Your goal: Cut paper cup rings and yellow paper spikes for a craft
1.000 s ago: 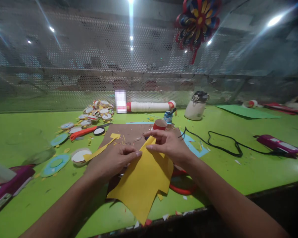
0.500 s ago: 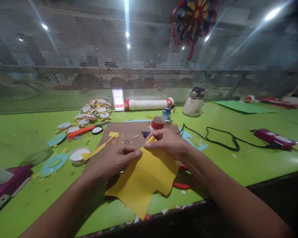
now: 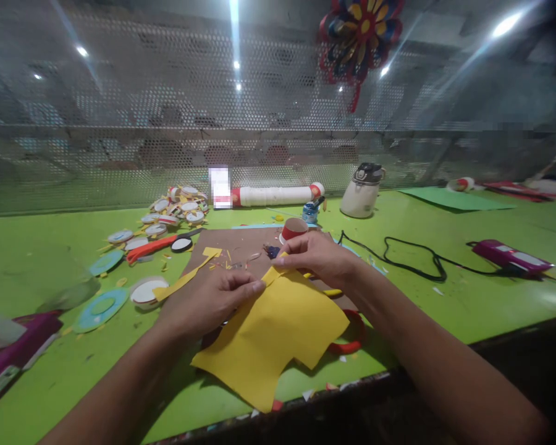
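A yellow sheet (image 3: 278, 327), paper or thin foam with a notched lower edge, hangs between my hands near the table's front edge. My left hand (image 3: 225, 300) pinches its upper left edge between thumb and forefinger. At the top corner my right hand (image 3: 317, 256) grips it, fingers closed. A narrow folded band runs along the edge between the two hands. Behind them lies a brown board (image 3: 241, 247) with yellow scraps on it. A red paper cup (image 3: 294, 228) stands on the board just beyond my right hand. Red-handled scissors (image 3: 354, 334) lie partly hidden under the sheet.
Left on the green table (image 3: 278, 426) are light-blue rings (image 3: 102, 309), a white round lid (image 3: 146, 292), an orange-handled tool (image 3: 152, 247) and a pile of round pieces (image 3: 185, 207). A blue jar (image 3: 310, 213), a beige container (image 3: 361, 194) and a purple device (image 3: 512, 258) with black cord stand further right.
The sheet's right side has swung outward to the right, and a folded band now shows along its upper edge. Both hands keep their hold, nearly in place.
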Demonstrator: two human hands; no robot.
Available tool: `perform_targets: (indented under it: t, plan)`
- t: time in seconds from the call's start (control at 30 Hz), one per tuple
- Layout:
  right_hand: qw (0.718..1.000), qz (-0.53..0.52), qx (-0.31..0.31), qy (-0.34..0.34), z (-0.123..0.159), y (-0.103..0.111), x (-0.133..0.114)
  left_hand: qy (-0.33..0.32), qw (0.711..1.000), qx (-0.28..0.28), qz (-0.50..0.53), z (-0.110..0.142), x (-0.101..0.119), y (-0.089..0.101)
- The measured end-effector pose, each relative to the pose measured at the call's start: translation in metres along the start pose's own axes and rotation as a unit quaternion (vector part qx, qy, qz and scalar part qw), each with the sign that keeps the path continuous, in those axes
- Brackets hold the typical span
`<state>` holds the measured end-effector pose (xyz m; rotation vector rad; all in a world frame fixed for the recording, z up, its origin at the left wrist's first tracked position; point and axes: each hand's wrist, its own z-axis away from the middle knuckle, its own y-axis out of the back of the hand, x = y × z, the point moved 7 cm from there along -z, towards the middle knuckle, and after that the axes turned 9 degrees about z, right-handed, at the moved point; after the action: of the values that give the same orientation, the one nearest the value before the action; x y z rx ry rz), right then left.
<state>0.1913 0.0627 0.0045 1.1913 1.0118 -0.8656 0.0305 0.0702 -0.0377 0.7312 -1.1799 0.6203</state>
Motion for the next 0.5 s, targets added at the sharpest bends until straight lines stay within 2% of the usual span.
perform_targets:
  t: [0.17,0.5]
  plan:
    - [1.0,-0.009,-0.013,0.01,-0.001,0.003,0.001,0.018,0.999,-0.025,0.014,0.001,0.003,-0.002]
    - [0.999,0.001,0.026,0.026,0.005,0.024,-0.01,0.006,0.996,-0.068,0.052,0.003,0.007,-0.002]
